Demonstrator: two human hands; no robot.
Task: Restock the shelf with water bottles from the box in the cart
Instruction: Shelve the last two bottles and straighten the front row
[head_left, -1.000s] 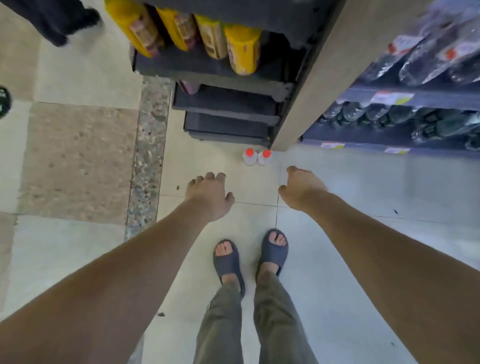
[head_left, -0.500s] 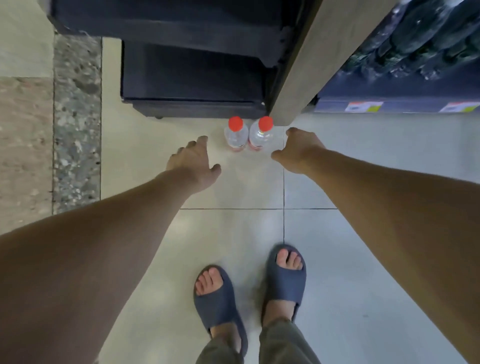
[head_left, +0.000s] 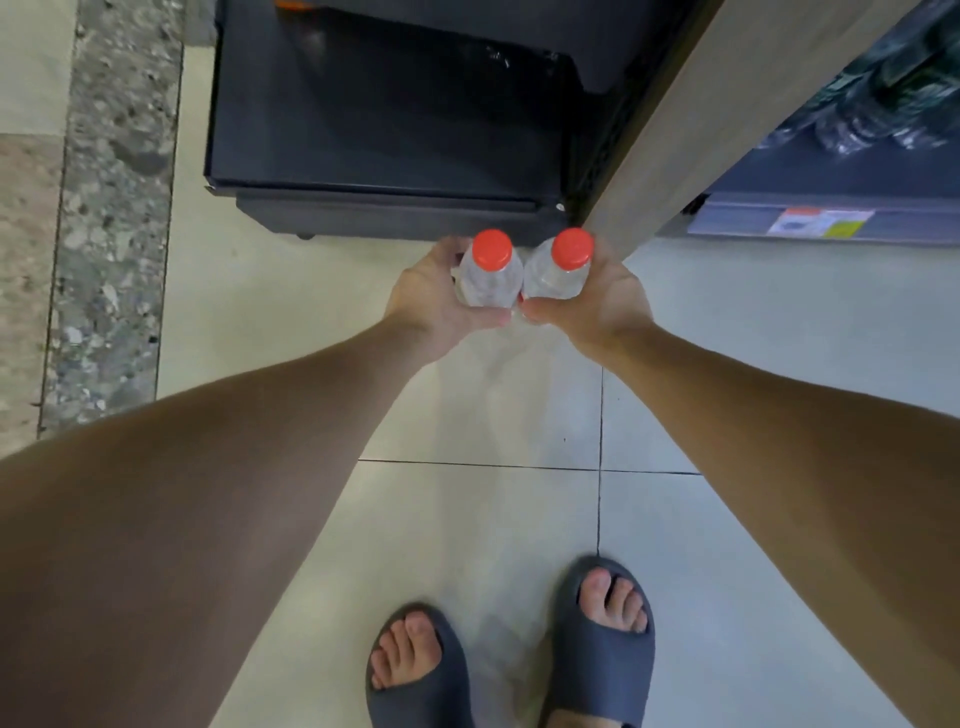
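Two clear water bottles with red caps stand upright side by side on the floor tiles at the foot of a shelf end. My left hand (head_left: 431, 301) grips the left bottle (head_left: 491, 275), fingers wrapped round its body. My right hand (head_left: 597, 299) grips the right bottle (head_left: 558, 273) the same way. The two bottles touch each other. At the upper right, a low shelf (head_left: 779, 221) with a price tag strip holds several dark bottles (head_left: 872, 104). No box or cart is in view.
A dark empty shelf unit (head_left: 374, 156) stands right behind the bottles. A wood-look end panel (head_left: 691, 114) rises diagonally between it and the bottle shelf. My feet in blue-grey slides (head_left: 602, 639) stand on light tiles below. A speckled stone strip (head_left: 109, 208) runs down the left.
Both hands reached forward and down to the two bottles and closed round them. The view dipped lower and nearer to the floor.
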